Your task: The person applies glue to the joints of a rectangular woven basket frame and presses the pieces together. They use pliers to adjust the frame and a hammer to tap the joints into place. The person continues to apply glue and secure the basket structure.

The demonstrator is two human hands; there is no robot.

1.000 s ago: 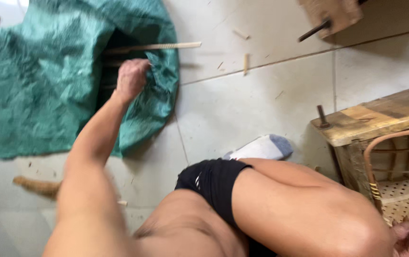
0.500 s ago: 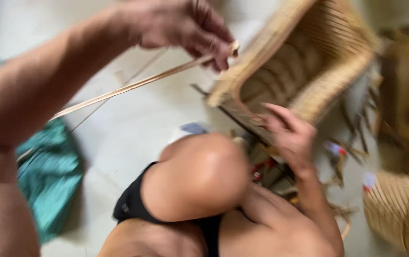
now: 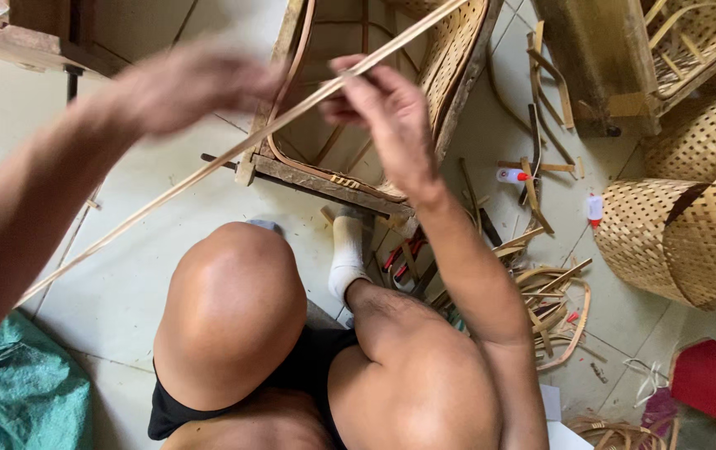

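Note:
A long thin bamboo strip (image 3: pixel 208 167) runs diagonally from lower left to upper right. My right hand (image 3: pixel 379 108) pinches it near the middle of the view. My left hand (image 3: pixel 187 83), blurred, is closed around the same strip further down its length. Behind both hands stands a wooden frame with a woven bamboo panel (image 3: pixel 449 58) and a bent cane loop inside it. My bare knees (image 3: pixel 229 308) fill the lower middle, and a white-socked foot (image 3: pixel 345 254) rests by the frame.
Woven baskets (image 3: pixel 683 233) lie at the right. Bamboo offcuts (image 3: pixel 545 292), two small white glue bottles with red caps (image 3: pixel 512 175), and red-handled pliers (image 3: pixel 399 254) are scattered on the tiled floor. A red cylinder (image 3: pixel 708 379) sits lower right, a green sack (image 3: pixel 29 392) lower left.
My view swung from the green sack to the woven frame. My left hand took a strip from the sack and brought it over; my right hand rose from the frame to pinch the strip.

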